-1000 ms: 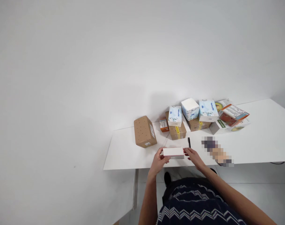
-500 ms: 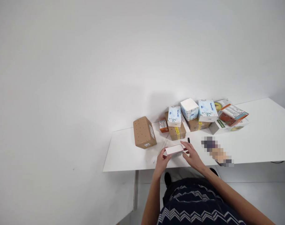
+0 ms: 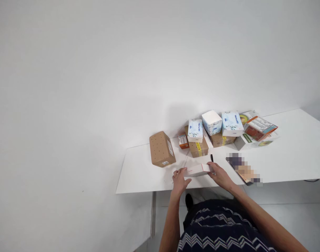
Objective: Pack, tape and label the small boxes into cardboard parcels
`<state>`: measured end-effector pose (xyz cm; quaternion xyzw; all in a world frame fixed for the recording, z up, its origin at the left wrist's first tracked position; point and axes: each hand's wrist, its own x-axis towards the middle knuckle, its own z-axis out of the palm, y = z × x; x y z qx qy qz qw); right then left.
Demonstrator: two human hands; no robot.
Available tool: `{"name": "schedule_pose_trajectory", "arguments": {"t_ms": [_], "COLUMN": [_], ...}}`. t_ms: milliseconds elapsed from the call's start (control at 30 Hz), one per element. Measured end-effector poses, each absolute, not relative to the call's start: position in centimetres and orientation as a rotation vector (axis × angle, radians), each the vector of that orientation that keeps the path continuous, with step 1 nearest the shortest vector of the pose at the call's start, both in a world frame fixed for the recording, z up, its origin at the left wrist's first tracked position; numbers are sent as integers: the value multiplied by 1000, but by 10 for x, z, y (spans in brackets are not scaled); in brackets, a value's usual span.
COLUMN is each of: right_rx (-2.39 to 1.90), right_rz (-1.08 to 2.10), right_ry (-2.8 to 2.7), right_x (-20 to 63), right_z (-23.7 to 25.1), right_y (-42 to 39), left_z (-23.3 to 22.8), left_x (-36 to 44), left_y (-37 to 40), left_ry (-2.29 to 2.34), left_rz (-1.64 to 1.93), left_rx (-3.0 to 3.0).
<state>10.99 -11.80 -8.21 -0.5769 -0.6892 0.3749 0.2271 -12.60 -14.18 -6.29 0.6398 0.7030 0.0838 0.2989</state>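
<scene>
A slim white box [image 3: 194, 170] with a thin red line near its right end is held over the front part of the white table. My right hand [image 3: 219, 176] grips the box's right end, thumb on the near side and fingers on the far side. At the left end is my left hand [image 3: 179, 181], open, with its thumb apart from its fingers; whether a fingertip touches the box I cannot tell. Just beyond my right hand lies a small black object [image 3: 211, 158], perhaps a pen or marker.
A brown dotted carton [image 3: 160, 148] stands left, beside a small orange box [image 3: 183, 141]. Tissue packs [image 3: 195, 129] sit on yellow-taped cartons [image 3: 199, 150]. Boxes with avocado pictures [image 3: 244, 141] are stacked right, under an orange-and-white box [image 3: 261, 126]. A pixelated flat item [image 3: 244, 169] lies near the front edge.
The white box has turned, showing its long side and red line. My right hand has taken hold of its right end, while my left hand has loosened and its fingers have spread.
</scene>
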Motion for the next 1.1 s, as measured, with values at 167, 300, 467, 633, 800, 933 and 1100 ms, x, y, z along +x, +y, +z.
{"name": "schedule_pose_trajectory", "arguments": {"t_ms": [167, 300, 467, 633, 800, 933, 1100], "right_rx": [-1660, -1686, -1744, -1552, -1188, -1187, -1207], "right_rz": [1206, 1198, 1060, 960, 1115, 1114, 1109], "right_ry": [-1804, -1788, -1781, -1784, -1902, -1981, -1985], "right_x": [117, 119, 123, 106, 79, 75, 83], "right_z": [-95, -106, -114, -86, -50, -49, -53], "right_y": [-116, -118, -117, -120, -126, -124, -119], "left_z": [-100, -107, -76, -27, -7, -23, -61], "left_x": [-144, -152, -161, -149, -116, -104, -116], "left_y": [-138, -136, -134, -132, -132, -134, -136], "left_ry": [1848, 1713, 1558, 1673, 1575, 1528, 1545], "left_rz": [266, 480, 772, 708, 532, 661, 800], "left_rx": [1481, 1306, 1238, 1530, 1929, 1875, 1517]}}
